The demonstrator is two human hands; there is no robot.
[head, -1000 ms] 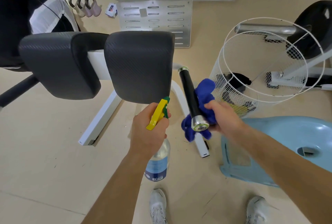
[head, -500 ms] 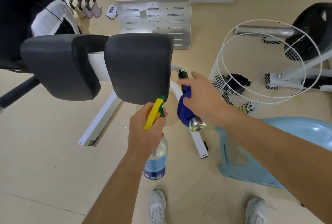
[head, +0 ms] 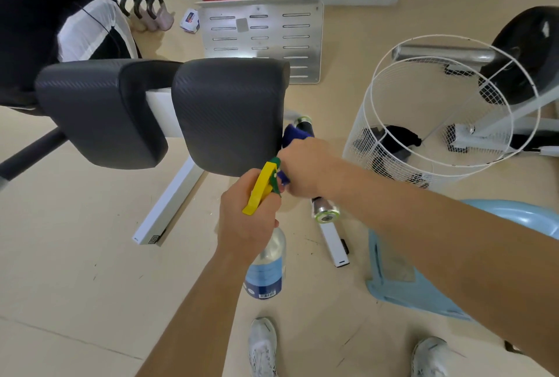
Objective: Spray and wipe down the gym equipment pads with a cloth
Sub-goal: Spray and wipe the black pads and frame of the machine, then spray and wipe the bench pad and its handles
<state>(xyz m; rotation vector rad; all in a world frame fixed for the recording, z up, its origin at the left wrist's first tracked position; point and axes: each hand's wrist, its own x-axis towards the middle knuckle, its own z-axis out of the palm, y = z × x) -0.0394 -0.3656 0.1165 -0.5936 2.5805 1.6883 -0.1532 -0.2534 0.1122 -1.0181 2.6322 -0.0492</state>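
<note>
Two dark grey carbon-pattern pads sit on a white frame: the near pad (head: 228, 113) at centre and a second pad (head: 96, 110) to its left. My left hand (head: 248, 219) grips a clear spray bottle (head: 267, 267) by its neck, its yellow trigger and green nozzle (head: 262, 187) pointing up towards the near pad. My right hand (head: 305, 169) holds a blue cloth (head: 295, 133) against the near pad's right edge. Most of the cloth is hidden by the hand. A black handle bar with a chrome end (head: 325, 213) runs under my right wrist.
A white wire basket (head: 447, 110) with dark items inside stands to the right. A light blue plastic stool (head: 423, 286) is at lower right. A perforated metal plate (head: 263, 40) leans at the back wall, with an exercise bike (head: 526, 68) at far right. My shoes show at the bottom.
My right hand has carried the blue cloth up the black handle bar and leftwards to the near pad's right edge. My left hand keeps the spray bottle almost in place.
</note>
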